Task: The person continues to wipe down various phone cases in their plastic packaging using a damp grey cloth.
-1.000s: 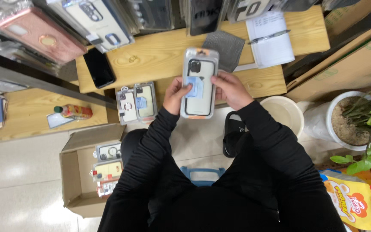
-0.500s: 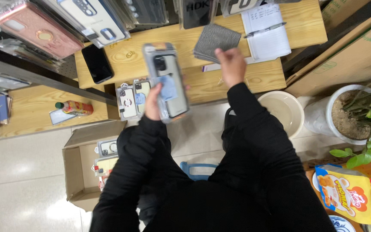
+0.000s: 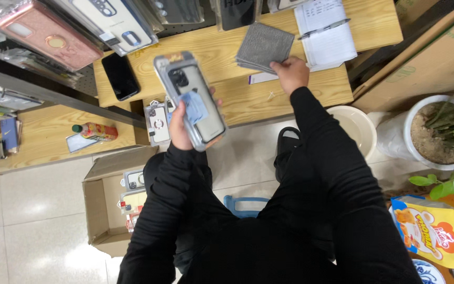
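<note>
Head view, going left to right: a cardboard box [image 3: 103, 202] of packaged cases sits on the floor, and above it a black phone [image 3: 121, 76] lies on the wooden bench [image 3: 227, 52]. Our left hand [image 3: 181, 126] is closed around a packaged phone case [image 3: 190, 100], held up off the bench; its long axis runs from upper left to lower right, camera cutout at the upper-left end. Farther right, our right hand [image 3: 290, 73] pinches the near edge of a grey cloth stack [image 3: 264, 46], beside an open notebook [image 3: 326, 32].
</note>
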